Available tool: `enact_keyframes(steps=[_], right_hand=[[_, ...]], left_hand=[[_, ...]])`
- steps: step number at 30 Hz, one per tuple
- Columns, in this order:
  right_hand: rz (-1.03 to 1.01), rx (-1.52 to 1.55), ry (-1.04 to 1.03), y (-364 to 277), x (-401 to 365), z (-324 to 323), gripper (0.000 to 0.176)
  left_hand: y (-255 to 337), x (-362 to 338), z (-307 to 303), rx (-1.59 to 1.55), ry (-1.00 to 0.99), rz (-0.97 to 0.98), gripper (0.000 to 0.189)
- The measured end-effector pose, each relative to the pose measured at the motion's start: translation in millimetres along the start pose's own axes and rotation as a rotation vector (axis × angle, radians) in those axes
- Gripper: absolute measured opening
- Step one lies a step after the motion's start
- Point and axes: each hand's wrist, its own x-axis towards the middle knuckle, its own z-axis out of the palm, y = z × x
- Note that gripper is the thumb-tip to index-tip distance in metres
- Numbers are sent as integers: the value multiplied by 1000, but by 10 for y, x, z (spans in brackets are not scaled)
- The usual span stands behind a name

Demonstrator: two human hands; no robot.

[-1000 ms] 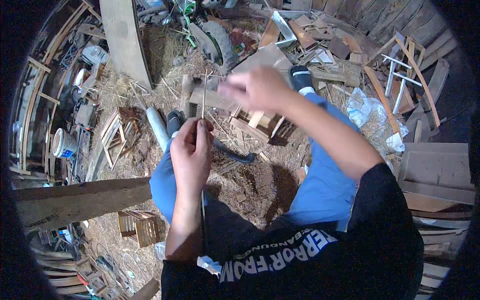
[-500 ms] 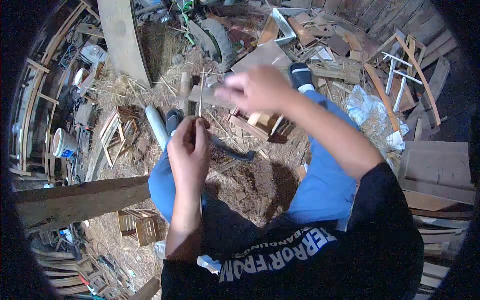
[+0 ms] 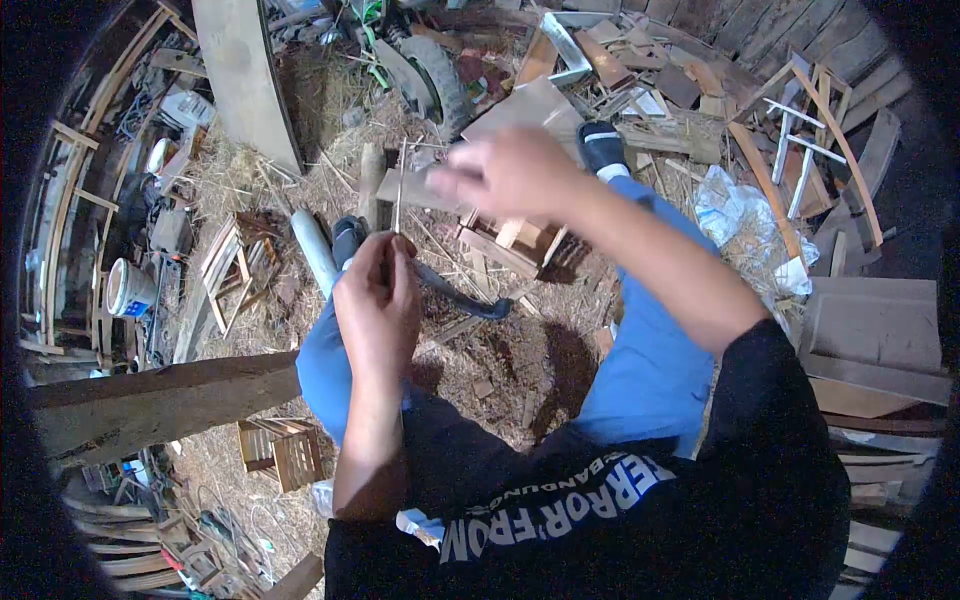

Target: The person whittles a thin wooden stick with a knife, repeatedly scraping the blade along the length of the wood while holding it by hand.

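My left hand (image 3: 378, 310) is closed, with thumb and fingertips pinched on a thin wooden stick (image 3: 401, 185) that points up and away from me. To its right, my right hand (image 3: 515, 175) hovers in the air, smeared by motion; its fingers do not show well enough to tell whether they hold anything. A dark curved object with a hooked end (image 3: 465, 300) shows just right of my left hand; its other end is hidden behind that hand. Below my right hand, a small slatted wooden crate (image 3: 500, 252) sits on the ground between my legs.
A second slatted crate (image 3: 238, 265) and another (image 3: 285, 457) lie to the left. A thick wooden beam (image 3: 170, 405) juts in from the left. Scrap wood (image 3: 640, 80) is piled at the back right near a wheel (image 3: 437, 80). Straw and shavings (image 3: 480, 370) cover the ground.
My right hand has shifted very slightly and stays blurred. My left hand keeps its pinch on the stick, whose upper end has tilted a little.
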Motion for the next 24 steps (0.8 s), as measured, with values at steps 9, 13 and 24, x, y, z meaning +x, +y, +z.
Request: enact_keyframes(steps=[9, 13, 24], right_hand=[[58, 76, -169, -147, 32, -65, 46], [-7, 55, -161, -257, -22, -88, 45], [16, -8, -118, -141, 93, -80, 44]], left_hand=[[25, 11, -18, 158, 20, 29, 15], [-8, 44, 2, 142, 56, 114, 14], [-8, 49, -28, 132, 47, 56, 13]])
